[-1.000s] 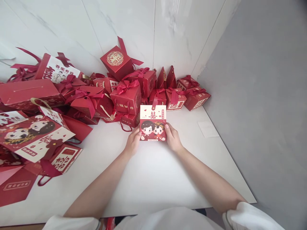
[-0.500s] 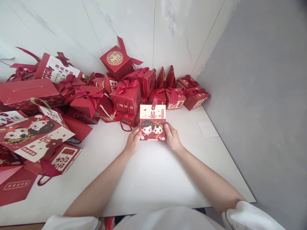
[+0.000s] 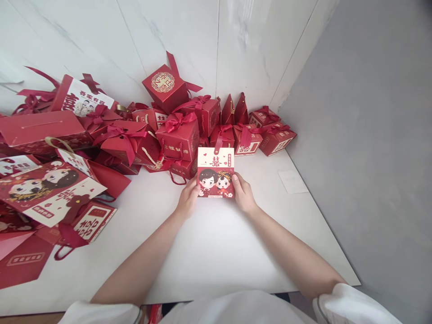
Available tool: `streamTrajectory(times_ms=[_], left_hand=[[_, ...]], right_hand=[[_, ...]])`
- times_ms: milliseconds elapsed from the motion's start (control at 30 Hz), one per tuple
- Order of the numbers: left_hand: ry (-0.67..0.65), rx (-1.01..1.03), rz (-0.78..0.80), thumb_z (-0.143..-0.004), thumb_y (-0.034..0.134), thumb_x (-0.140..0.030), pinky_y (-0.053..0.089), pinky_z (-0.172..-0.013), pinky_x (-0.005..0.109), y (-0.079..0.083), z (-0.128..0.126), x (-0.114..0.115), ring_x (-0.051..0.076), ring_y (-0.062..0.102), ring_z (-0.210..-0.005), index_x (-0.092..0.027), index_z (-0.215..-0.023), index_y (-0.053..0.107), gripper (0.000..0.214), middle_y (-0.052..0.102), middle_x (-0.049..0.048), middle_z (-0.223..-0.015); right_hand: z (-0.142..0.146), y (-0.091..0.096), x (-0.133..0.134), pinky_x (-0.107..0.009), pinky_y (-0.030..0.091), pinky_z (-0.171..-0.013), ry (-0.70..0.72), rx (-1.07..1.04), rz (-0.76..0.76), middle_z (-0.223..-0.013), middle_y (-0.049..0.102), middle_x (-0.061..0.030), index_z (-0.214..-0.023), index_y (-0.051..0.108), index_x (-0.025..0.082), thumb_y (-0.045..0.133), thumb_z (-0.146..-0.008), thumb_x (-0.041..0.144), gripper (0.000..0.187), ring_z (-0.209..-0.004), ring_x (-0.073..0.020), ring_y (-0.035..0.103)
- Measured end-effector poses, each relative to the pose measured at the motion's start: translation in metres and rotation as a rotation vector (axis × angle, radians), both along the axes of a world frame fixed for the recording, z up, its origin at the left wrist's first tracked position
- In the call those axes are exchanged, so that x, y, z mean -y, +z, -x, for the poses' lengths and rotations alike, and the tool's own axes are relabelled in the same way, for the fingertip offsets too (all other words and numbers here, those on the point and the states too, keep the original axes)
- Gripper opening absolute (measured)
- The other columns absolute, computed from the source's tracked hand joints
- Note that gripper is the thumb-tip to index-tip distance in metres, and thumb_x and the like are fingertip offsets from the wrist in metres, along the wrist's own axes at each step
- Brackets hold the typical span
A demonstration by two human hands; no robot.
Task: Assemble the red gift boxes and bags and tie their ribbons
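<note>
A small red and cream gift box [image 3: 216, 172] with a cartoon couple on its front stands on the white table [image 3: 209, 252] in front of me. My left hand [image 3: 187, 200] grips its left lower side. My right hand [image 3: 243, 193] grips its right lower side, thumb on the front. Both hands are closed on the box. A red ribbon tab sticks up from its top.
A heap of red gift boxes with ribbon bows [image 3: 175, 126] fills the back and left of the table against the marble wall. Larger flat red bags with the same cartoon print [image 3: 47, 189] lie at the left. A grey wall [image 3: 371, 135] rises at the right.
</note>
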State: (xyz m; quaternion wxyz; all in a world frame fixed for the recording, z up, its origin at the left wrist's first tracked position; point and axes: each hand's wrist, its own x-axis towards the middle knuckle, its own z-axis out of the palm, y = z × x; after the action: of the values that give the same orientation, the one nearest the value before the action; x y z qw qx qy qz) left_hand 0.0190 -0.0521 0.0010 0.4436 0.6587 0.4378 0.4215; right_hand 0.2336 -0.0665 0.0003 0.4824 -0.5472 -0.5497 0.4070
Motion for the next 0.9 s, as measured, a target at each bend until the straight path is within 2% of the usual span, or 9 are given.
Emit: streamTrajectory(times_ms=[900], left_hand=[[0.006, 0.001, 0.002, -0.100, 0.039, -0.041, 0.038, -0.113, 0.040, 0.0000, -0.0006, -0.0001, 0.027, 0.050, -0.132, -0.021, -0.134, 0.059, 0.045, 0.056, 0.0080, -0.142]], right_hand=[[0.0007, -0.0008, 0.0000, -0.036, 0.050, -0.090, -0.010, -0.013, 0.001, -0.113, 0.073, -0.0059, -0.119, 0.063, 0.023, 0.034, -0.099, 0.061, 0.052, -0.104, -0.0248, 0.066]])
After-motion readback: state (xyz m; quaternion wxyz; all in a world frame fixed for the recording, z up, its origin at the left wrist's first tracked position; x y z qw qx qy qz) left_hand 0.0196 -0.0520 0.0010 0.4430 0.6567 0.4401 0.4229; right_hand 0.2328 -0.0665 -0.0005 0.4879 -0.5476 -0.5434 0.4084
